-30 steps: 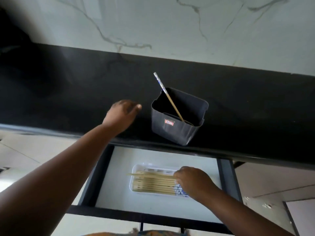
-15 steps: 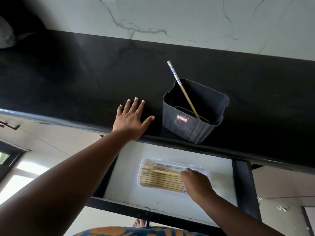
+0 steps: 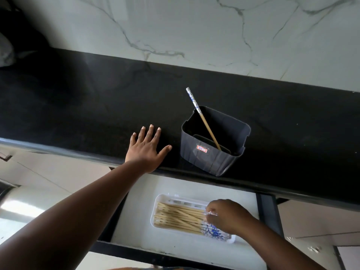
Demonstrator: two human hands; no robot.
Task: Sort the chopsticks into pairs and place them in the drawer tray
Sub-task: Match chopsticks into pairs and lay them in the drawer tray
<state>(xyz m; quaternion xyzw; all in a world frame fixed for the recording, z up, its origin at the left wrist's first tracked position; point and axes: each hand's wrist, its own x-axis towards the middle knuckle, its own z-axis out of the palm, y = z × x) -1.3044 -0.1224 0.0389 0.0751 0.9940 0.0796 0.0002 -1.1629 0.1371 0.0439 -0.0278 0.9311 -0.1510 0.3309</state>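
One chopstick left in the bin

Left hand (image 3: 147,149) flat, right hand (image 3: 227,216) pinching tray chopsticks (image 3: 181,218); lone chopstick (image 3: 202,117) beside left hand looks light, stiff, probably slick: grab mid-shaft.

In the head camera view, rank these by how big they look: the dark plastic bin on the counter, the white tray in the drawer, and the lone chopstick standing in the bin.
1. White plastic drawer tray and dark plastic bin: too alike to rank; the tray lies lower, partly hidden.
2. Single bamboo chopstick, smallest.
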